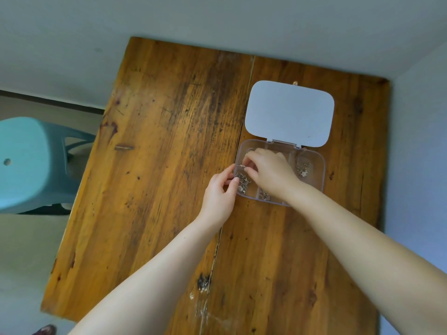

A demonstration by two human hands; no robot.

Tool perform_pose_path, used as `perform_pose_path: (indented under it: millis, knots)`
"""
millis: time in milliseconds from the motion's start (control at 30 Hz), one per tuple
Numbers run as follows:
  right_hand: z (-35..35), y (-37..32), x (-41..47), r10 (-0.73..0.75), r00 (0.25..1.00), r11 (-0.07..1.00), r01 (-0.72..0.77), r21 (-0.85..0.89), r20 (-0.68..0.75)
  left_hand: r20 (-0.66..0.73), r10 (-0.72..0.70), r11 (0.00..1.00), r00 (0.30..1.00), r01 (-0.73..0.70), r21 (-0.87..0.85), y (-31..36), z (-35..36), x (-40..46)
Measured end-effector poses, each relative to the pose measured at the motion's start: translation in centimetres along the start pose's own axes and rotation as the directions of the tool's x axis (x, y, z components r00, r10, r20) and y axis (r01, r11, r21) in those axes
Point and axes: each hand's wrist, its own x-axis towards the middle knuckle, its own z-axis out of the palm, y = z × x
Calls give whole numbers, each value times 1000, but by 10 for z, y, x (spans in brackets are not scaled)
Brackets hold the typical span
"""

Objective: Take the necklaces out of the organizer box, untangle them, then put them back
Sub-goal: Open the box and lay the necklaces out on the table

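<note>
A clear plastic organizer box (316, 182) lies on the wooden table, its pale lid (289, 112) swung open away from me. Thin silver necklaces lie in its compartments: one tangle (243, 183) at the near left, another (302, 168) at the right, a third (264, 195) at the near middle. My right hand (268, 172) reaches into the box's left side, fingertips pinching a chain (243, 166). My left hand (219, 194) holds the box's left edge, thumb and fingers at the rim beside the near-left tangle.
The wooden table (169, 165) has a long crack down its middle. A teal plastic stool (29, 163) stands off the table's left side. White walls close in behind and to the right of the table.
</note>
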Motion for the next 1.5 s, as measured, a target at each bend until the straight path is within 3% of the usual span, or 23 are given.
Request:
perform_pose_path:
  millis: [100, 167, 233, 333, 433, 533, 633, 767, 833, 933, 1067, 1167, 1233, 1333, 1400, 1500]
  knots:
    - [-12, -4, -5, 45, 998, 976, -34, 213, -48, -3, 43, 992, 999, -42, 119, 2, -4, 0]
    - [-26, -7, -12, 77, 996, 915, -53, 400, -44, 13, 160, 960, 987, -158, 232, 8, -10, 4]
    - [-43, -11, -20, 109, 994, 783, -83, 616, -5, 120, 313, 894, 942, -335, 297, 25, -17, 10]
    - [-65, -21, -32, 97, 995, 600, -63, 798, 6, 345, 396, 857, 851, -477, 195, 59, -23, 16]
    - [-75, -32, -45, 198, 979, 436, -50, 899, -41, 430, 316, 927, 845, -372, 50, 79, -48, 15]
    - [-64, -43, -62, 379, 925, 228, -62, 972, -30, 490, 247, 951, 836, -307, 44, 74, -96, 19]
    - [-25, -73, -81, 487, 864, 79, -193, 978, 131, 571, 153, 984, 807, -177, -12, 56, -145, 26]
    - [46, -143, -102, 525, 782, -64, -358, 931, 337, 552, 5, 981, 834, -112, 160, 27, -187, 42]
    - [84, -181, -107, 553, 723, -53, -465, 884, 413, 517, -22, 903, 855, -205, 378, 10, -199, 51]
    - [134, -231, -106, 588, 652, -37, -569, 822, 478, 565, 31, 626, 825, -457, 632, -13, -205, 59]
    - [171, -263, -102, 664, 655, 165, -598, 784, 360, 705, 206, 252, 678, -733, 632, -37, -200, 58]
    - [178, -267, -102, 685, 661, 273, -623, 733, 306, 723, 289, 104, 628, -771, 628, -45, -198, 59]
    - [174, -265, -104, 672, 668, 306, -642, 702, 318, 715, 308, 67, 628, -764, 642, -46, -194, 59]
    - [146, -240, -107, 667, 705, 339, -576, 744, 241, 695, 346, 139, 631, -767, 627, -34, -178, 53]
    - [108, -201, -104, 681, 729, 426, -473, 771, 70, 690, 394, 213, 607, -790, 575, -20, -155, 43]
    - [43, -121, -93, 700, 676, 593, -369, 715, -231, 682, 450, 255, 576, -815, 520, -2, -111, 25]
